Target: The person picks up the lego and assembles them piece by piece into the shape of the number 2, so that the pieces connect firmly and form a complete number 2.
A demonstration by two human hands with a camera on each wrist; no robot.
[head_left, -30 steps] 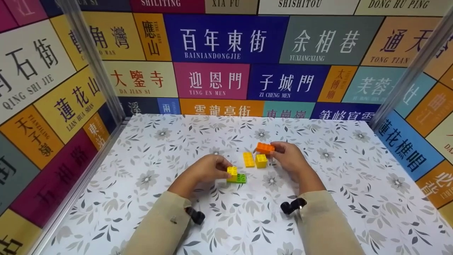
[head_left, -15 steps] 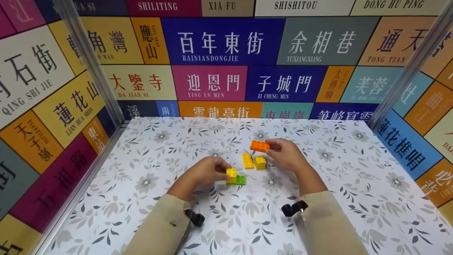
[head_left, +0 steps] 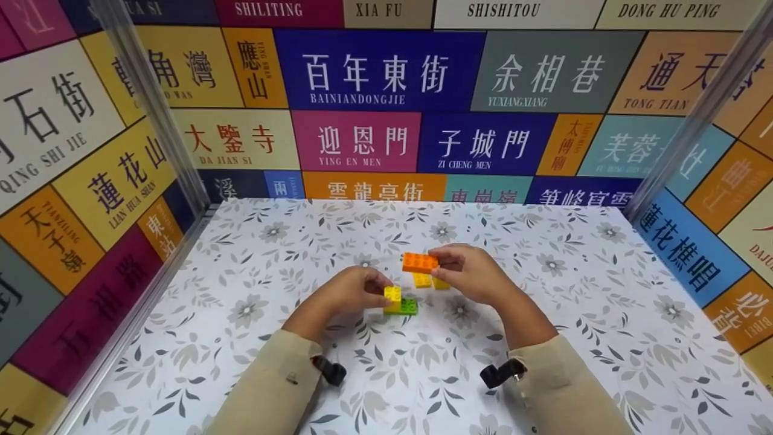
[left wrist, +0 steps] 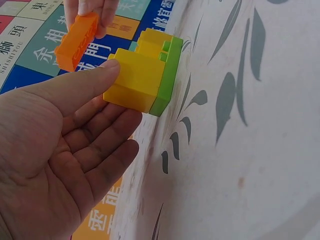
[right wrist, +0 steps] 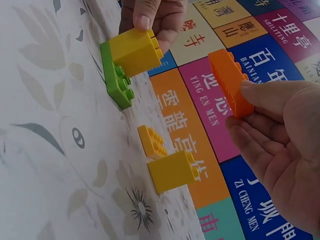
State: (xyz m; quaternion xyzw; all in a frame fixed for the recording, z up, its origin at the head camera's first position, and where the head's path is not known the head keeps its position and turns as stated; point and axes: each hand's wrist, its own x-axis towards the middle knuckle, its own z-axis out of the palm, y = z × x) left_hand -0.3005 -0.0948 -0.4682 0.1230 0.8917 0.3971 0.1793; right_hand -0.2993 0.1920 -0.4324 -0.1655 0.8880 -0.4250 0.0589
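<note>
In the head view my left hand (head_left: 341, 296) pinches a yellow building brick (head_left: 392, 294) that sits on the left end of a flat green brick (head_left: 409, 306). The green brick rests on the table, its right studs bare. An orange brick (head_left: 418, 262) is gripped at one end between the thumb and fingers of my right hand (head_left: 474, 275). It is held above the table, apart from the green brick. Below it, partly covered, are a flat yellow brick (right wrist: 151, 142) and a taller yellow brick (right wrist: 172, 172), both plainer in the right wrist view.
The table (head_left: 362, 386) wears a white cloth with grey leaves and flowers. Behind it and at the sides rise panels (head_left: 362, 139) of coloured place-name signs, with clear corner posts (head_left: 166, 121). Black wrist cameras (head_left: 329, 370) sit at both sleeve cuffs.
My right hand has carried the orange brick leftward, then lower and nearer, so that it now partly covers the loose yellow bricks. My left hand has kept its hold with hardly any movement.
</note>
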